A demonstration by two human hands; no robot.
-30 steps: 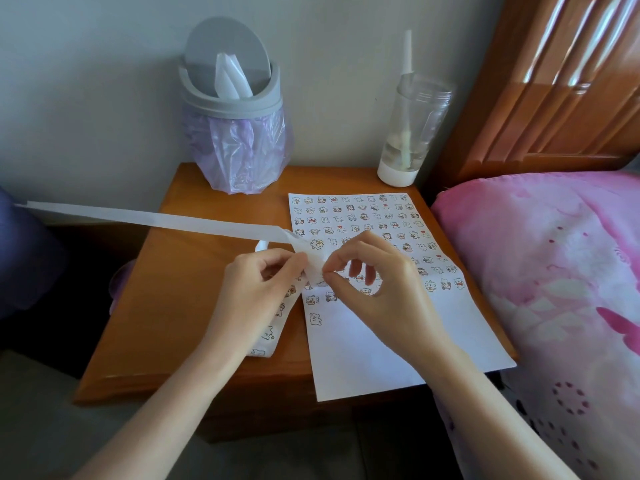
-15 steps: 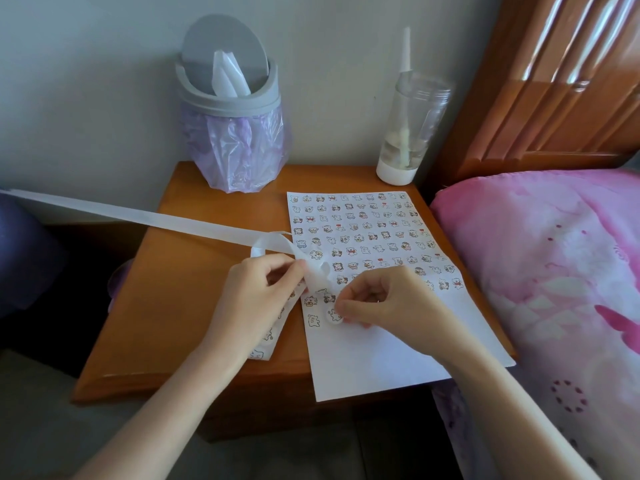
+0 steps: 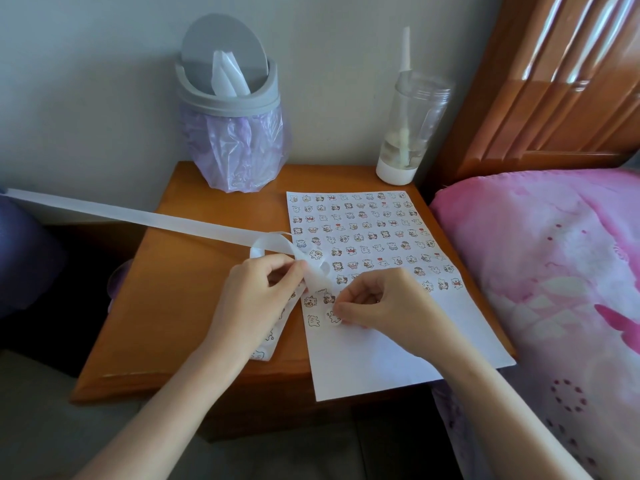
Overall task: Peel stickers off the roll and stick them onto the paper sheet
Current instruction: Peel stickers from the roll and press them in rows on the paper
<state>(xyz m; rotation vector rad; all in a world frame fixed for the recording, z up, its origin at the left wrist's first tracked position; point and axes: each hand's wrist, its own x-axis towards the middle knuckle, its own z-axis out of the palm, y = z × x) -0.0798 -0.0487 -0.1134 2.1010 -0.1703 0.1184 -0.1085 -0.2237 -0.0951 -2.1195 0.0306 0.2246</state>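
Sticker [image 3: 333,318] in right hand [image 3: 388,306], strip [image 3: 173,223] in left hand [image 3: 256,292]; bin [image 3: 242,106] holds white paper [image 3: 227,76].

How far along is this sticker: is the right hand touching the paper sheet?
Touching. The head view shows the right hand pressing a sticker flat onto the paper sheet with its fingertips.

- Bare wood of the nightstand [image 3: 180,306] lies open left of the paper sheet [image 3: 381,362]; so does the sheet's blank near end
- A backing strip [image 3: 138,218] stretches over that wood from the far left to the left hand [image 3: 256,299] gripping it; the right hand [image 3: 388,306] pinches a sticker [image 3: 333,317] just beside
- The bin [image 3: 235,133] and bottle [image 3: 405,133] block the rear; headboard [image 3: 554,98] and bed [image 3: 554,271] wall the right
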